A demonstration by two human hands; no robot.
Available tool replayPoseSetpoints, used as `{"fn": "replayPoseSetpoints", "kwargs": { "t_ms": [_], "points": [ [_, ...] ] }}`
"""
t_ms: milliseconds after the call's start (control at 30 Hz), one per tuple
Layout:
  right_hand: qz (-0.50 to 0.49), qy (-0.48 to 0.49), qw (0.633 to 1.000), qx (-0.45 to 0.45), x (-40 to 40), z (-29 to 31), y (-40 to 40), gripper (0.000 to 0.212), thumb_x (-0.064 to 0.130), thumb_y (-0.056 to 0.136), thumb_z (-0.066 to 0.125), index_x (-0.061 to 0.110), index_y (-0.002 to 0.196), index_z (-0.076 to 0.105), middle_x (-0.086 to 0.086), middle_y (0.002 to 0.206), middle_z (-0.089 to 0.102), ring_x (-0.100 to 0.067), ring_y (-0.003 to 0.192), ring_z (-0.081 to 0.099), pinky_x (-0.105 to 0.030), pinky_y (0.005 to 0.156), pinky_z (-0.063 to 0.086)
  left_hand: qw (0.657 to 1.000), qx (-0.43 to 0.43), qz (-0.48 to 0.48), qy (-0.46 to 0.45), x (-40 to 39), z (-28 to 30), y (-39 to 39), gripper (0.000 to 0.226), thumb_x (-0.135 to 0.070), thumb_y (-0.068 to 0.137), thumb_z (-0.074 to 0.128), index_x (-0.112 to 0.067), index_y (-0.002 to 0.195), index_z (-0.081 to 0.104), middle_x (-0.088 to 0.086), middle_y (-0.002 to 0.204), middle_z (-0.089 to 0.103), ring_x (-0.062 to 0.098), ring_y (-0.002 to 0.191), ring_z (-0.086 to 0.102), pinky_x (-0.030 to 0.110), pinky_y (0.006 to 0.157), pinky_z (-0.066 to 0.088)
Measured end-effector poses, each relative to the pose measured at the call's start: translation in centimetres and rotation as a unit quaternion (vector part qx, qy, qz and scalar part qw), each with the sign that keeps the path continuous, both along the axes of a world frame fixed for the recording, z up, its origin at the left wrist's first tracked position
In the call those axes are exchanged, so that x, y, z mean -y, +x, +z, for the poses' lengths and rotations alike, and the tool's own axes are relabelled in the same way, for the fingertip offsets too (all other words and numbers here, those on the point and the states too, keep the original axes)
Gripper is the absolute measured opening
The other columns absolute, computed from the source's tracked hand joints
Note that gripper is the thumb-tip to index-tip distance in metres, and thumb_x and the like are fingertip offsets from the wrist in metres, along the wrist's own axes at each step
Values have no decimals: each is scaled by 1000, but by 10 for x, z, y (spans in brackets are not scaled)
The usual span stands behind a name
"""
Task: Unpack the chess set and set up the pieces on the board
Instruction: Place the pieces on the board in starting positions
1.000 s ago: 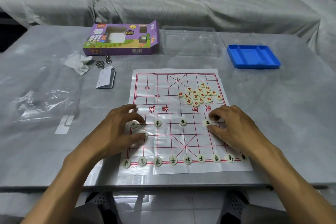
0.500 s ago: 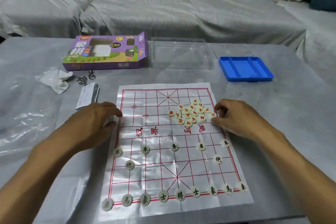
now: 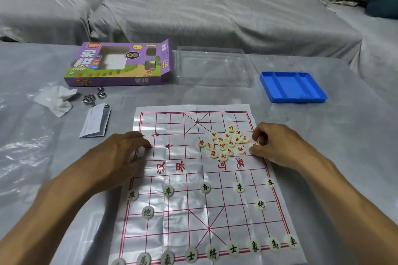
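Note:
A white paper xiangqi board (image 3: 189, 211) with red lines lies on the table. Black-lettered round pieces (image 3: 205, 187) stand on the near half in rows. A heap of red-lettered pieces (image 3: 225, 143) sits on the far right part of the board. My right hand (image 3: 277, 145) is at the heap's right edge, thumb and forefinger pinched around a red piece (image 3: 254, 145). My left hand (image 3: 120, 153) rests palm down on the board's left edge, fingers slightly apart, holding nothing.
A purple chess box (image 3: 120, 64) lies at the back left, a clear plastic lid (image 3: 213, 66) beside it, a blue tray (image 3: 293, 87) at the back right. A folded leaflet (image 3: 95, 122), metal rings (image 3: 90, 98) and crumpled tissue (image 3: 57, 98) lie left of the board. A grey sofa stands behind.
Both hands have left the black pieces and moved away from me. The right hand reached the red heap and pinched a piece; the left hand settled on the board's left edge.

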State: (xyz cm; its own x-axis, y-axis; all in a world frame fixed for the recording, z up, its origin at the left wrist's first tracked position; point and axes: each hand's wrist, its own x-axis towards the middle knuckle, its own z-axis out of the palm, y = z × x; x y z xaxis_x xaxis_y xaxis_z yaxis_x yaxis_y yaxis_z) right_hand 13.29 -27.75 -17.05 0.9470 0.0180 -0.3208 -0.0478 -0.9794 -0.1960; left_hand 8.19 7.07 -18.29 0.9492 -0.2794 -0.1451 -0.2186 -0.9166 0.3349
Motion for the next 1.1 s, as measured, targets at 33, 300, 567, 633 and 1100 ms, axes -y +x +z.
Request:
{"fn": "replayPoseSetpoints", "kwargs": {
  "t_ms": [33, 300, 567, 633, 1100],
  "points": [
    [0, -5, 1000, 0, 0, -1, 0, 30, 42, 84, 71, 31, 107, 55, 11, 101, 57, -10, 84, 58, -26, 78, 54, 1000, 0, 2, 2, 0, 0, -1, 33, -32, 91, 56, -28, 124, 60, -11, 132, 54, 16, 117, 54, 42, 90, 51],
    [8, -27, 999, 15, 4, -3, -1, 24, 40, 85, 70, 31, 103, 57, 10, 107, 61, -11, 84, 60, -25, 75, 55, 1000, 0, 2, 9, 4, -1, -3, 39, -23, 92, 56, -25, 131, 55, -6, 139, 50, 22, 124, 49, 41, 98, 45],
    [31, -1, 999, 32, -1, 2, -3, 33, 38, 84, 72, 33, 110, 52, 13, 102, 53, -9, 87, 56, -24, 76, 52, 1000, -17, -1, 16, 1, -4, -2, 46, -39, 89, 46, -29, 133, 52, -9, 145, 44, 20, 129, 45, 42, 101, 44],
    [22, -4, 1000, 6, -2, 2, -4, 39, 37, 84, 72, 33, 114, 48, 13, 104, 49, -10, 89, 55, -25, 78, 52, 1000, -12, -2, 15, 1, -6, 0, 41, -32, 92, 51, -28, 132, 52, -10, 141, 47, 20, 127, 46, 40, 100, 44],
    [50, 75, 995, -41, -17, 5, -3, 64, 25, 78, 79, 34, 130, 42, 11, 118, 50, -10, 99, 54, -22, 82, 52, 1000, 10, -7, 12, -1, -13, 4, 41, -33, 91, 58, -30, 131, 52, -13, 139, 49, 18, 123, 49, 41, 97, 46]
  ]
}}
